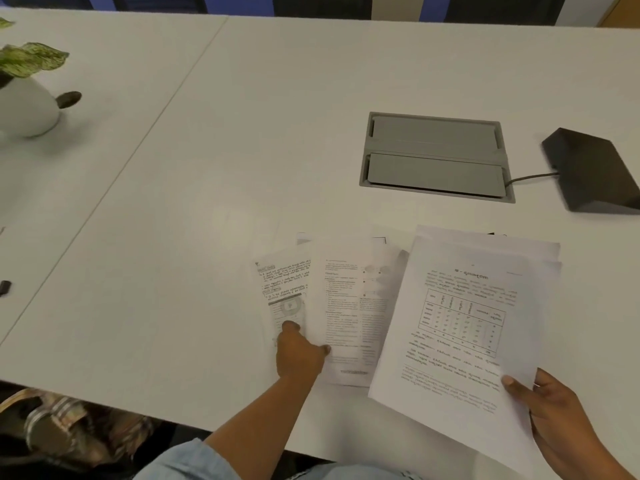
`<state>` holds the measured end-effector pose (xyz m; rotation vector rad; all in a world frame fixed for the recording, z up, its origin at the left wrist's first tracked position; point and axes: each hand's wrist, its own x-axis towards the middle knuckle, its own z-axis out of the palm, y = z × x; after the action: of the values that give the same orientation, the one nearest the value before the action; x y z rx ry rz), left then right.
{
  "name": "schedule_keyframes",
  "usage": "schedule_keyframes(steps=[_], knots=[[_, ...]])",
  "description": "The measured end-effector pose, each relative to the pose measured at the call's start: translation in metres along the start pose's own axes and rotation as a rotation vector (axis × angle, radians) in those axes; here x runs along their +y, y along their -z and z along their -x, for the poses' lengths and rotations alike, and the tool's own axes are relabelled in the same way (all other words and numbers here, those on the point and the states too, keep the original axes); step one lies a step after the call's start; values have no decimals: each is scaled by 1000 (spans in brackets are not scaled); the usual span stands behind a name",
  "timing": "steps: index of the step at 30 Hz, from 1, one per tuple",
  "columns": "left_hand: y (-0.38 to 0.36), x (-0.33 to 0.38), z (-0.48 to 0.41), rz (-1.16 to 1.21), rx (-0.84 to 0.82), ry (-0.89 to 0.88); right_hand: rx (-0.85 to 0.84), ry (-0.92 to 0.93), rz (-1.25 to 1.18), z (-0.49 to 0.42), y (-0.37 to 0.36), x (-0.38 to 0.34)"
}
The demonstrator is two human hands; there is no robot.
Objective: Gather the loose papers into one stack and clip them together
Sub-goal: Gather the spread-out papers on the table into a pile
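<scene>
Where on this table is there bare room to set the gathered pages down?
Bare table lies between the plant pot and the loose papers, and behind the grey hatch. It is crowded near the front edge, with the papers and both hands.

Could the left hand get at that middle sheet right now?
Probably yes: the left hand already rests on the left sheet right beside the middle sheet, with nothing between them.
</scene>
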<state>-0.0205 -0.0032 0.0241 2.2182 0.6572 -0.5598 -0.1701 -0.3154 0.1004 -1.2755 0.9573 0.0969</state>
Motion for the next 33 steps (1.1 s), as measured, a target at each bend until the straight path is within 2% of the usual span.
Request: schedule_keyframes(steps=[3, 8, 12, 17, 24, 28, 33], knots=[[3, 1, -4, -5, -48, -9, 12, 1, -18, 1, 1, 1], [5, 8, -3, 249, -67, 13, 26, -7, -25, 9, -3, -1], [7, 12, 4, 332, -70, 0, 16, -9, -12, 12, -4, -4], [11, 7, 11, 495, -164, 3, 7, -7, -8, 13, -6, -8], [31, 4, 16, 410, -173, -72, 2, 20, 12, 11, -6, -12], [62, 0, 18, 377, -112, -149, 1, 41, 29, 11, -5, -18], [108, -6, 21, 401, 9, -128, -6, 64, 37, 7, -7, -24]])
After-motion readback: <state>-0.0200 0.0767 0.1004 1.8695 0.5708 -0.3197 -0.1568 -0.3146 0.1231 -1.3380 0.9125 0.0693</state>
